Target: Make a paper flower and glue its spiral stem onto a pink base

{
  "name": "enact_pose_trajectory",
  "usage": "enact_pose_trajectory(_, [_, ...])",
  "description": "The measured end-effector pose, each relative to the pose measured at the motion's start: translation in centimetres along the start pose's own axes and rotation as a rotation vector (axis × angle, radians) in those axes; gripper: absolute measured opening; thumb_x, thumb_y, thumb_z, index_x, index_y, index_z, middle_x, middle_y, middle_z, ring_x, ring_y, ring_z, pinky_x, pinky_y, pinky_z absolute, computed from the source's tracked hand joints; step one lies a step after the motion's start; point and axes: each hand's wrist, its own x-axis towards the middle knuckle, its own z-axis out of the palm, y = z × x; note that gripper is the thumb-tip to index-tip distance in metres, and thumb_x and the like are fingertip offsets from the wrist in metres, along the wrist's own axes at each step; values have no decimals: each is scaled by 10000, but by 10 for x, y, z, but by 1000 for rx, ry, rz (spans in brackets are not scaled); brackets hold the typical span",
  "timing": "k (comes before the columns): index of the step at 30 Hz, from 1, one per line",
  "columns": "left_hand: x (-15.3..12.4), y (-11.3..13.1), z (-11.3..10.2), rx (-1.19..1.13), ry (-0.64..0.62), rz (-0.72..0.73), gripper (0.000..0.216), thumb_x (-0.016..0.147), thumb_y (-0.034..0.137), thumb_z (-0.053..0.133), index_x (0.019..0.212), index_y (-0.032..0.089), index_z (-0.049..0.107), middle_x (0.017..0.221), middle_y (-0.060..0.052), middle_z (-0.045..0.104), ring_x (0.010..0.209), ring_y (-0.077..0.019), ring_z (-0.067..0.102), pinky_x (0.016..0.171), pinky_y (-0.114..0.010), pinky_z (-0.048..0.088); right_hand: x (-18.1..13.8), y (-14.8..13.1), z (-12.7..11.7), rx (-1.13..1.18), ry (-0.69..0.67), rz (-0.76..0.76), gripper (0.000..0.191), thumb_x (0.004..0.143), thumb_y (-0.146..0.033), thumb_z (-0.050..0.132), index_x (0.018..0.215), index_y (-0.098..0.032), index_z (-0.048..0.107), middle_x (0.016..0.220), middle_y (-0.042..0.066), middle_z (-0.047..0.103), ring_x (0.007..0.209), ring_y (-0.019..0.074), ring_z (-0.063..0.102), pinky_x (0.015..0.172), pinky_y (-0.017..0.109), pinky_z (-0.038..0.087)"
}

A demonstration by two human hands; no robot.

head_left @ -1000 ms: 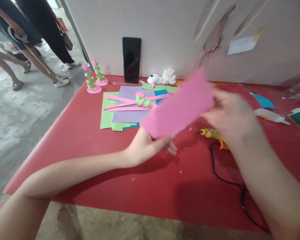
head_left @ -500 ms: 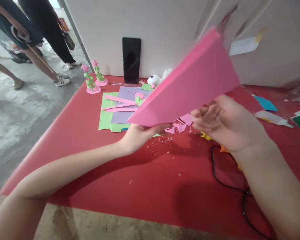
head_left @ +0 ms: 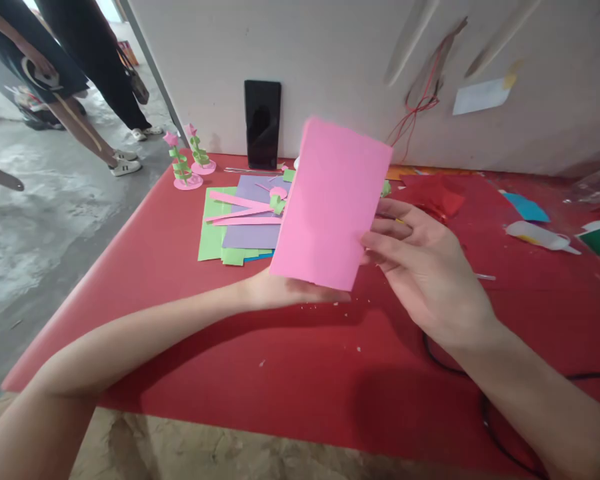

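A pink paper sheet (head_left: 330, 203) stands nearly upright above the red table (head_left: 190, 313). My left hand (head_left: 285, 290) grips its bottom edge from below, fingers mostly hidden behind the sheet. My right hand (head_left: 423, 267) is beside the sheet's right edge with fingers stretched out and apart, their tips touching that edge. Behind the sheet lies a stack of green, purple and blue papers (head_left: 240, 230) with pink strips on top.
Two pink-and-green paper flowers (head_left: 186, 160) stand at the table's back left. A black phone (head_left: 263, 125) leans on the white wall. A glue bottle (head_left: 540, 235), red crumpled paper (head_left: 437, 193) and a black cable (head_left: 485, 400) lie to the right. People stand at upper left.
The pink sheet has turned from a tilted, raised slant to nearly upright and lower. My right hand has let go of it and spread its fingers; pink scraps are hidden now.
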Motion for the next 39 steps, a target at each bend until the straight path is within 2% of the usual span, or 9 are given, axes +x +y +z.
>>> enact_pose_trajectory(2, [-7,7,9,-65,-15,-46,325,655,319,758,918,174,634,1009,-50,665,934,-156,630,889,-285,527,0,6,2,20,54,-38,430,494,-187,829,853,-195,593,750,-45,642,662,51,601,609,167,512])
enact_pose_trajectory(3, [-9,10,12,-116,3,-49,254,718,328,697,886,155,616,916,-46,658,828,-130,628,794,-260,541,-1,8,2,30,62,-41,414,497,-194,831,833,-187,590,756,-43,643,682,51,606,639,169,513])
enact_pose_trajectory(7, [-11,16,15,-233,183,-66,228,883,330,498,830,122,573,673,-8,640,540,-62,576,629,-223,520,-3,15,3,32,-1,-16,295,558,-231,811,773,-182,616,770,-33,636,720,63,608,693,198,504])
enact_pose_trajectory(11, [-8,14,9,-274,169,-71,271,886,367,521,883,106,596,696,-34,707,516,-77,623,639,-235,541,-5,18,1,-22,-111,62,147,658,-259,757,726,-176,656,776,-3,628,667,83,573,670,266,481])
enact_pose_trajectory(15, [-7,13,6,-276,135,-32,311,900,372,496,833,97,624,710,-52,727,507,-82,636,647,-237,550,-6,21,-1,-58,-226,109,122,709,-314,717,741,-201,686,666,-9,591,588,85,526,644,290,455])
enact_pose_trajectory(20, [-10,14,7,-230,83,-47,287,912,372,461,815,122,563,590,-4,664,447,-74,600,580,-219,523,-10,24,2,-24,-101,161,147,613,-312,769,673,-206,687,773,9,622,738,97,553,687,248,456])
enact_pose_trajectory(25, [-15,17,13,-86,115,-55,227,926,291,381,812,138,504,548,29,580,419,-61,557,535,-202,497,-8,17,1,4,-87,224,228,548,-321,813,633,-179,656,708,11,545,694,85,501,651,243,436])
enact_pose_trajectory(32, [-18,18,18,-78,91,-118,225,927,308,368,797,157,471,535,39,554,425,-57,552,543,-195,485,13,1,-12,66,-4,131,255,559,-250,797,608,-152,566,693,-10,456,635,40,404,596,205,379])
enact_pose_trajectory(39, [-24,16,24,-177,91,-172,250,927,322,380,781,152,490,526,30,565,430,-58,548,554,-195,487,34,-7,-26,165,134,130,213,585,-118,743,604,-168,537,697,-5,472,597,42,347,553,216,336])
